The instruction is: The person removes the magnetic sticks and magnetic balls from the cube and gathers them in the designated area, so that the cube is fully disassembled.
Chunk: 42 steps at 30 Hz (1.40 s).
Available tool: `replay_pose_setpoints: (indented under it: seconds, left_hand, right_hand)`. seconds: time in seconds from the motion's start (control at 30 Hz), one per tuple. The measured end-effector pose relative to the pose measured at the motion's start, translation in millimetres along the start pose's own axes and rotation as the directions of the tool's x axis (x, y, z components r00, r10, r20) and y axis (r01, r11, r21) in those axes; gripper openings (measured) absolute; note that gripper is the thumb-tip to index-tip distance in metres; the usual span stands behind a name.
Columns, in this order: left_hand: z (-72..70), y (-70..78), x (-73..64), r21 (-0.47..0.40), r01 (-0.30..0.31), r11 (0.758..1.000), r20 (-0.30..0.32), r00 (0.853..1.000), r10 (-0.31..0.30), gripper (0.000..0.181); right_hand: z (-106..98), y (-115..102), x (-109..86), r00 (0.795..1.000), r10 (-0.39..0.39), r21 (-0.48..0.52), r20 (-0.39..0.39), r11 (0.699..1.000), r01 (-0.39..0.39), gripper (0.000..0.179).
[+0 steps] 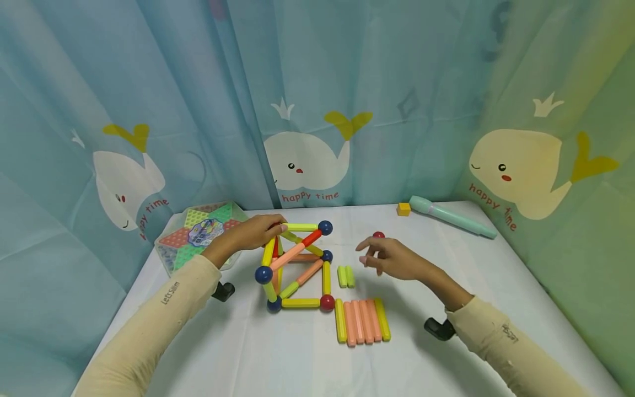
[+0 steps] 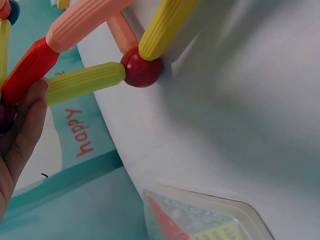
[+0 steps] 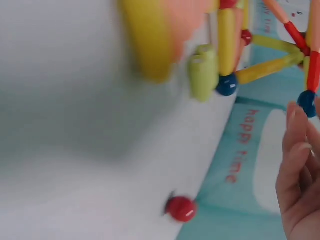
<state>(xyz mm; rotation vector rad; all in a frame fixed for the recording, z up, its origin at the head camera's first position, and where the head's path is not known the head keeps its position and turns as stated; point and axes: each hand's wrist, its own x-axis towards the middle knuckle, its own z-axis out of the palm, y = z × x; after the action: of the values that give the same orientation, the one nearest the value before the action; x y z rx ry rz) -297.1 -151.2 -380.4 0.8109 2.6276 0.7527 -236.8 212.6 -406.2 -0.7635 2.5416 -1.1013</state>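
Note:
A box-shaped frame of magnetic building sticks and balls (image 1: 300, 302) stands on the table, with yellow, lime, red and salmon sticks. My left hand (image 1: 260, 230) grips its top far-left corner, where a dark red ball (image 2: 6, 117) shows in the left wrist view beside a red stick (image 2: 27, 67). To the right of the frame, my right hand (image 1: 392, 258) hovers with loosely bent fingers, holding nothing. A blue ball (image 1: 325, 227) caps the frame's top right corner. Two short lime sticks (image 1: 345, 277) lie between the frame and my right hand.
Salmon and yellow sticks (image 1: 363, 322) lie in a row nearer me. A loose red ball (image 3: 181, 208) sits beyond my right hand. At the back are a yellow cube (image 1: 404, 209), a mint tube-like object (image 1: 453, 217) and, leftward, a clear-edged patterned case (image 1: 173, 240).

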Motion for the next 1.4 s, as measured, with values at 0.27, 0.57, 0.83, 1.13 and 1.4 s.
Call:
replay_pose_setpoints:
  seconds: [0.27, 0.57, 0.83, 1.13, 1.4]
  left_hand:
    - [0.0, -0.4, 2.5, -0.014, -0.012, 1.000, -0.005, 1.000, 0.012, 0.025]
    - [3.7, -5.0, -1.0, -0.007, -0.025, 1.000, -0.005, 1.000, 0.025, 0.026]
    - [2.2, -4.2, 0.2, -0.009, -0.018, 1.000, -0.016, 1.000, 0.018, 0.024]
    - [2.5, -4.6, 1.3, -0.013, -0.009, 1.000, -0.019, 1.000, 0.009, 0.024]
    - [2.4, -4.3, 1.6, -0.006, -0.007, 1.000, -0.021, 1.000, 0.007, 0.025]
  right_hand:
    - [4, -25, 66.9, 0.980, 0.059, 0.062, -0.188, 0.997, -0.048, 0.032]
    - [9, -27, 94.5, 0.996, 0.063, 0.165, 0.057, 0.984, -0.072, 0.038]
    - [1, -20, 100.0, 0.994, -0.027, 0.118, 0.107, 0.993, 0.014, 0.042]
    - [9, -23, 101.6, 0.975, -0.221, -0.141, -0.014, 0.966, 0.217, 0.031]
    - [9, -24, 104.4, 0.973, -0.229, -0.170, -0.023, 0.960, 0.222, 0.026]
